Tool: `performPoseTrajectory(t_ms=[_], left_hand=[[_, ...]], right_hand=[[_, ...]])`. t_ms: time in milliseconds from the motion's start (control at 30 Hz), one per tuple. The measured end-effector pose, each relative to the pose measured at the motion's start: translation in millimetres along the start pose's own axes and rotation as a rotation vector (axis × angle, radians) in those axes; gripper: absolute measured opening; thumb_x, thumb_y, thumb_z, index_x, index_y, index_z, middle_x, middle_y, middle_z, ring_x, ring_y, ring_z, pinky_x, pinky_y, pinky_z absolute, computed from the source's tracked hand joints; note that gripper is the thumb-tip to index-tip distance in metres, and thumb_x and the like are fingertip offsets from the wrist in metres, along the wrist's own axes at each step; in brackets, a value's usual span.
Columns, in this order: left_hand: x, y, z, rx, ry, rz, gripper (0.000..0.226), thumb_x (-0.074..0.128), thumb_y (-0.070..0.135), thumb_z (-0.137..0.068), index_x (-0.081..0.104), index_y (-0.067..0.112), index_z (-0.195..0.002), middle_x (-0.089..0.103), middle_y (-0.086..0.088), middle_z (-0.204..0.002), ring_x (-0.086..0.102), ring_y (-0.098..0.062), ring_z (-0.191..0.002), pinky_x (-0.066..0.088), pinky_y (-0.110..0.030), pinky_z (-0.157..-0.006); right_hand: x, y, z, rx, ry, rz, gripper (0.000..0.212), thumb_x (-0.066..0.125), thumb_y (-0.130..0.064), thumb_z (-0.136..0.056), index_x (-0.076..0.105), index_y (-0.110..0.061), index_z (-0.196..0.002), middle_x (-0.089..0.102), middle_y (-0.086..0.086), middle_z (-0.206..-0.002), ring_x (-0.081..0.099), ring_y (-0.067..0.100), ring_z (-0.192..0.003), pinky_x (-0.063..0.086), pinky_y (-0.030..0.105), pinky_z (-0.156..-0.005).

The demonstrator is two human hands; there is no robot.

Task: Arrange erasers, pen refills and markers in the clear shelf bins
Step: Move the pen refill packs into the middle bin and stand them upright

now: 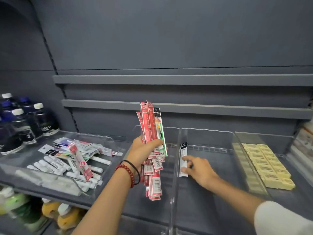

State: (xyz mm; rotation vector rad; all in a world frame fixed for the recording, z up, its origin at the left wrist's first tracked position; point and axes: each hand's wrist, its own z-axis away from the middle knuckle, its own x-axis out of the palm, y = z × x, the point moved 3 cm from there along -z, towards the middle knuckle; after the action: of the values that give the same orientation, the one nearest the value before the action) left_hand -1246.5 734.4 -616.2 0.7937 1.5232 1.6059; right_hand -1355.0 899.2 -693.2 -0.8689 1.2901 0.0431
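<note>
My left hand [144, 146] grips a bunch of pen refill packs [152, 150], mostly red, one black-topped with green, held upright above the middle clear bin [172, 192]. My right hand [198, 168] reaches into the bin to the right and has its fingers on a single black-and-white refill pack [183, 150] that leans against that bin's left wall. The left bin [94, 189] holds a loose heap of white markers [50, 167] and several refill packs. The far right bin [250, 170] holds rows of pale yellow erasers [267, 165].
Dark bottles with white caps [22, 122] stand on the shelf at the left. Green and yellow bottles [50, 212] sit on the shelf below. Two grey shelf rails [186, 106] run across the back wall. Stacked packages [304, 138] sit at the far right edge.
</note>
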Motion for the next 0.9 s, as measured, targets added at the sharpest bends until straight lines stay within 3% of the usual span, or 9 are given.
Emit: performPoseTrajectory(t_ms=[100,300,367,467,567,667,800,900], left_hand=[[-7,-4,-5,-0.012,0.003,0.021,0.015,0.071,0.014,-0.082,0.064,0.016,-0.095,0.071,-0.010,-0.084,0.068,-0.025,-0.071,0.058,-0.043,-0.080],[-2,-1,-8,0.028,-0.047,-0.037,0.021,0.071,0.022,-0.082,0.062,0.022,-0.101,0.073,-0.007,-0.092,0.071,-0.027,-0.081,0.055,-0.048,-0.086],[1,0,-7,0.037,-0.061,-0.007,0.022,0.070,0.021,-0.083,0.061,0.023,-0.103,0.072,-0.006,-0.091,0.070,-0.024,-0.077,0.056,-0.048,-0.085],[6,4,-5,0.070,-0.073,-0.005,0.021,0.069,0.020,-0.084,0.059,0.025,-0.103,0.072,-0.004,-0.093,0.070,-0.021,-0.079,0.057,-0.043,-0.083],[7,10,-4,0.109,-0.074,0.023,0.023,0.069,0.018,-0.084,0.060,0.023,-0.104,0.072,-0.004,-0.094,0.070,-0.021,-0.080,0.057,-0.042,-0.082],[10,13,-1,0.138,-0.130,-0.011,0.028,0.072,0.018,-0.081,0.062,0.021,-0.107,0.072,-0.005,-0.095,0.069,-0.021,-0.084,0.056,-0.041,-0.084],[14,15,3,0.144,-0.173,-0.060,0.028,0.074,0.020,-0.080,0.062,0.022,-0.106,0.072,0.000,-0.093,0.069,-0.014,-0.083,0.055,-0.030,-0.076],[15,13,5,0.125,-0.191,-0.078,0.027,0.074,0.021,-0.080,0.063,0.022,-0.105,0.073,-0.001,-0.094,0.070,-0.015,-0.083,0.055,-0.028,-0.074]], right_hand=[[-5,-6,-2,-0.041,0.031,0.257,0.046,0.055,-0.046,-0.093,0.049,-0.036,-0.137,0.052,-0.005,-0.121,0.040,0.019,-0.124,0.035,0.032,-0.102],[-14,-10,3,-0.081,-0.019,0.337,0.050,0.045,-0.055,-0.095,0.041,-0.038,-0.141,0.041,-0.013,-0.145,0.030,0.017,-0.132,0.027,0.036,-0.103],[-21,-17,7,-0.116,0.088,0.204,0.042,0.046,-0.052,-0.096,0.046,-0.037,-0.135,0.046,-0.015,-0.140,0.034,0.015,-0.131,0.028,0.036,-0.102],[-36,-35,13,-0.207,0.281,-0.046,0.018,0.050,-0.044,-0.096,0.062,-0.035,-0.106,0.062,-0.019,-0.114,0.048,0.010,-0.111,0.037,0.034,-0.099],[-52,-60,21,-0.280,0.371,-0.262,0.014,0.054,-0.038,-0.095,0.067,-0.033,-0.097,0.065,-0.021,-0.099,0.053,0.001,-0.097,0.041,0.021,-0.088],[-57,-75,25,-0.231,0.352,-0.480,0.010,0.061,-0.035,-0.091,0.069,-0.029,-0.095,0.067,-0.019,-0.094,0.059,-0.001,-0.092,0.043,0.009,-0.075],[-54,-71,24,-0.062,0.263,-0.735,0.014,0.070,-0.035,-0.086,0.070,-0.023,-0.094,0.071,-0.009,-0.092,0.065,0.006,-0.089,0.049,0.020,-0.079],[-55,-68,27,-0.014,0.148,-0.813,0.016,0.068,-0.034,-0.087,0.071,-0.021,-0.096,0.071,-0.009,-0.092,0.064,0.004,-0.083,0.045,0.016,-0.067]])
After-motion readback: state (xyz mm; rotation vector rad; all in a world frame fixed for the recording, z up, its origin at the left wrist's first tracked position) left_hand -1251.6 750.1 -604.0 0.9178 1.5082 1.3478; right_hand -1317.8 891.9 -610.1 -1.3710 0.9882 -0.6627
